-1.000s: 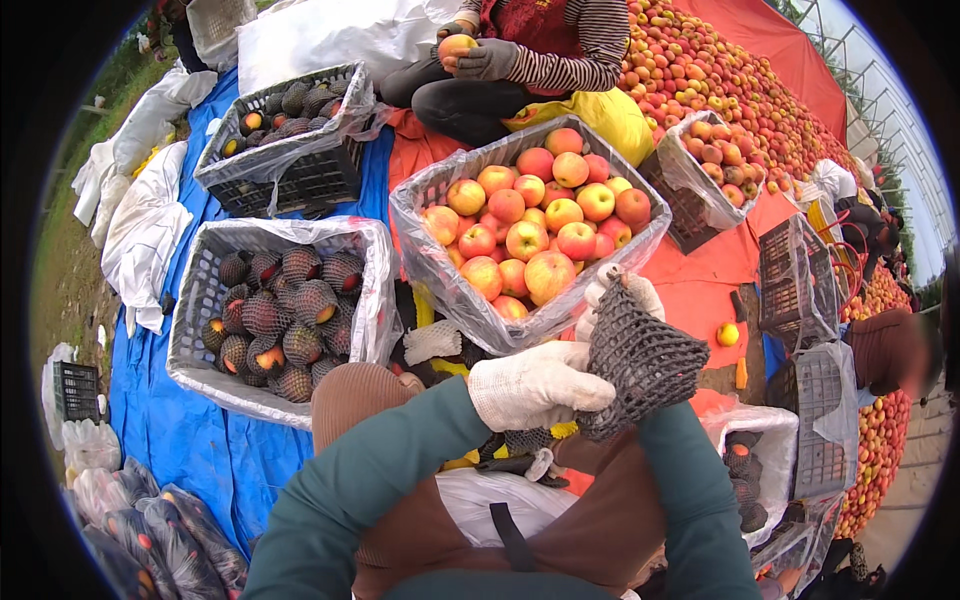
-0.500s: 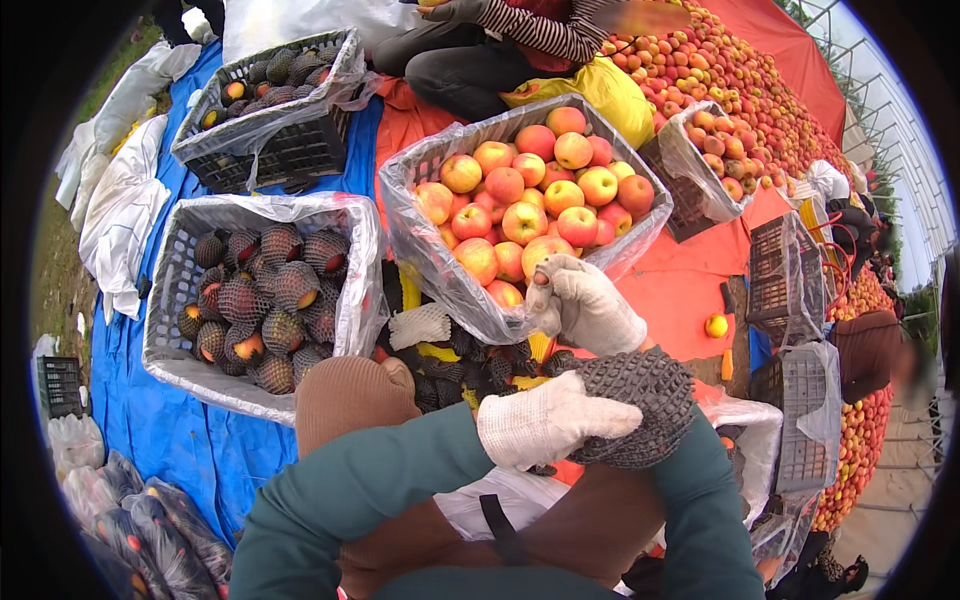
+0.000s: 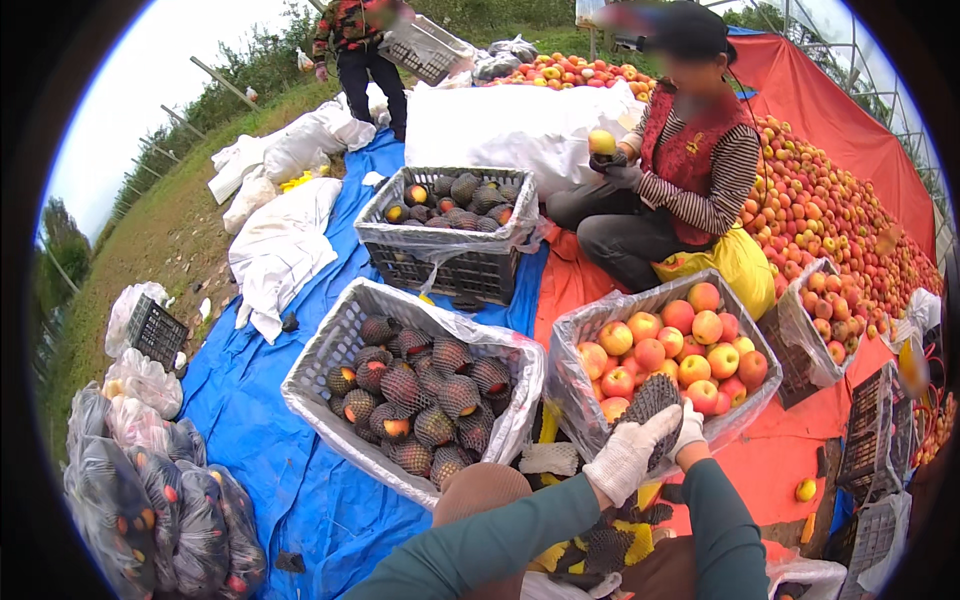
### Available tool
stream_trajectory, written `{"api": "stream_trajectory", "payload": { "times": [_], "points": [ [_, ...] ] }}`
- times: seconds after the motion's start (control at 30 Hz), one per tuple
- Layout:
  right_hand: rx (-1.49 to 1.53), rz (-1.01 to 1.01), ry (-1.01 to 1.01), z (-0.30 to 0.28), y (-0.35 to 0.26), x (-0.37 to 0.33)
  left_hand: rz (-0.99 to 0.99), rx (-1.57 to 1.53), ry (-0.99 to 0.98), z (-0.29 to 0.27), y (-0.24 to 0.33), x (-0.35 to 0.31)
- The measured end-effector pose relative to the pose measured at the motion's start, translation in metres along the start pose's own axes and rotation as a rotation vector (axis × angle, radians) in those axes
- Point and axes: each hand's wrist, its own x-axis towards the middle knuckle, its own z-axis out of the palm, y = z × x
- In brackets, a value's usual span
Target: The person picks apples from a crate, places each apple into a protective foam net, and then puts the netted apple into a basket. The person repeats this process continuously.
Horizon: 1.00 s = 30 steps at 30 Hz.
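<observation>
A dark grey foam net sleeve [image 3: 652, 402] is held up in front of me, over the near edge of a crate. My left hand [image 3: 628, 460], in a white knit glove, is closed around its lower part. My right hand [image 3: 689, 432], also gloved, presses against its right side with fingers closed, partly hidden. Just beyond is a plastic-lined crate [image 3: 568, 392] of bare red-yellow apples [image 3: 694, 370]. To its left stands another lined crate [image 3: 318, 358], holding apples in dark nets [image 3: 433, 386]. Loose dark and yellow nets [image 3: 610, 548] lie below my hands.
A co-worker [image 3: 690, 150] sits beyond the apple crate, holding an apple. Another person [image 3: 362, 50] carries a crate at the far left. A black crate [image 3: 440, 270] of netted apples stands behind. Bagged fruit [image 3: 165, 510] lies left; an apple heap [image 3: 840, 220] rises right.
My view has tilted up and swung left. The dark net, earlier around my right forearm by the wrist, is now between my hands at the crate's edge. My hands have come together.
</observation>
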Motion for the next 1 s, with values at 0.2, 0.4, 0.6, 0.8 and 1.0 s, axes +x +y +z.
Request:
{"api": "stream_trajectory", "payload": {
  "times": [0.2, 0.4, 0.6, 0.8, 1.0],
  "points": [
    [1.429, -0.080, 0.259, -0.042, 0.019, -0.007, 0.403, 0.637, 0.076, -0.026, -0.012, 0.022],
    [2.481, -0.373, 0.106, -0.095, -0.045, -0.075, 0.153, 0.910, -0.043, 0.002, 0.010, 0.017],
    [1.837, -0.511, 0.389, -0.083, -0.048, -0.091, 0.002, 0.321, 0.026, -0.001, 0.039, -0.004],
    [1.647, -0.408, 0.489, -0.088, -0.047, -0.133, 0.026, -0.133, -0.235, -0.006, 0.034, -0.016],
    [2.159, -0.465, 0.226, -0.077, -0.051, -0.180, -0.140, -0.475, -0.394, 0.021, 0.041, -0.108]
  ]
}}
